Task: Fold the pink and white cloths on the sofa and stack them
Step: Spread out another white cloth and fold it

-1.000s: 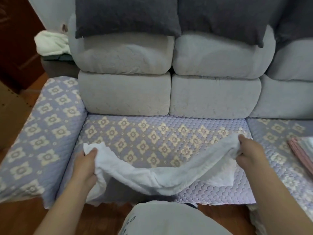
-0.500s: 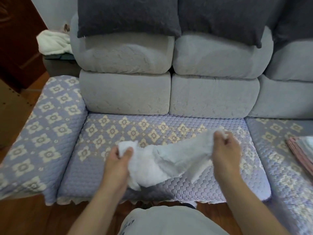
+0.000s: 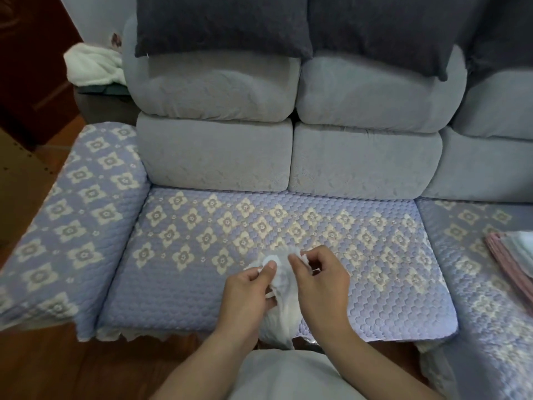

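Both hands meet above the sofa seat [image 3: 202, 284]: left hand [image 3: 248, 293] and right hand [image 3: 320, 284] each pinch top corners of the white cloth [image 3: 284, 304], which hangs limp between them. Light, soft, floppy; best held by its corners. Folded stack [image 3: 513, 261] lies far right

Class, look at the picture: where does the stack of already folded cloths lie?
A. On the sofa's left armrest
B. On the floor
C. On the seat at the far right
C: the folded stack, pink under pale cloth, lies on the right seat cover at the frame's edge.

bare forearms, no sleeves, grey garment [image 3: 285, 376]
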A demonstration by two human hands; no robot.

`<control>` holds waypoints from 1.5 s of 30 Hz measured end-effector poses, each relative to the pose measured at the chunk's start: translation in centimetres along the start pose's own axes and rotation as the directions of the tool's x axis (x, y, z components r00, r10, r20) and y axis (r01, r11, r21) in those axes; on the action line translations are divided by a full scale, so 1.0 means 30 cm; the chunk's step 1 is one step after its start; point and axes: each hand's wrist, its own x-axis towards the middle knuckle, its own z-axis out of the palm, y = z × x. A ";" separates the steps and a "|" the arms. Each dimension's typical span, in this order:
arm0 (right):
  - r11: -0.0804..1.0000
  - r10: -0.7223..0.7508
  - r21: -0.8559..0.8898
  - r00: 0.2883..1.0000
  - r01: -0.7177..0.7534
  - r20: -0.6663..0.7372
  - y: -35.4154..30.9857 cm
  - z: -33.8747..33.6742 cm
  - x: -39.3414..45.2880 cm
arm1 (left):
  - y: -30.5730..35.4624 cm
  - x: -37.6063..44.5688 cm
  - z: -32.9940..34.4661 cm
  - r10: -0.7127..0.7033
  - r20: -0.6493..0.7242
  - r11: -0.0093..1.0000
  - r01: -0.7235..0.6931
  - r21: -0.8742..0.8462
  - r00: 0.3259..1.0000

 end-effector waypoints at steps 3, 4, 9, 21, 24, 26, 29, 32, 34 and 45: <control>0.997 -0.049 -0.061 0.999 0.050 0.019 0.005 0.002 -0.009 | -0.004 -0.002 -0.009 -0.014 0.028 0.999 0.015 -0.046 1.000; 0.995 -0.061 -0.076 0.998 0.063 0.030 0.005 0.002 -0.010 | 0.002 -0.006 -0.013 -0.010 0.023 0.999 0.011 -0.052 1.000; 0.998 -0.024 -0.047 0.991 0.030 0.134 0.008 0.018 -0.034 | 0.015 -0.018 -0.004 0.005 0.009 0.999 -0.005 -0.039 1.000; 0.953 0.213 0.196 0.971 -0.232 0.112 0.024 0.010 0.006 | 0.003 0.021 -0.052 0.054 -0.093 0.998 -0.056 -0.016 0.994; 0.976 0.167 0.137 0.986 -0.169 0.021 0.020 -0.007 0.021 | 0.003 0.020 -0.072 0.109 -0.134 0.992 -0.101 0.069 0.985; 0.987 0.118 0.112 0.993 -0.116 -0.008 0.009 -0.011 0.022 | 0.000 0.013 -0.073 0.135 -0.144 0.984 -0.115 0.136 0.980; 0.998 0.052 0.032 0.999 -0.052 -0.006 0.004 -0.001 0.015 | -0.002 -0.001 -0.056 0.192 -0.159 0.964 -0.156 0.215 0.968; 0.998 -0.020 -0.053 0.999 0.021 0.029 0.003 0.022 -0.004 | 0.006 -0.017 -0.034 0.191 -0.118 0.971 -0.170 0.170 0.974; 0.992 -0.077 -0.099 0.995 0.084 0.070 -0.005 0.036 -0.018 | 0.020 -0.024 -0.017 0.094 -0.034 0.995 -0.093 0.041 0.995; 0.905 -0.334 -0.157 0.888 0.396 0.317 0.045 0.046 -0.054 | 0.062 -0.017 -0.021 -0.107 0.049 0.918 0.118 -0.378 0.993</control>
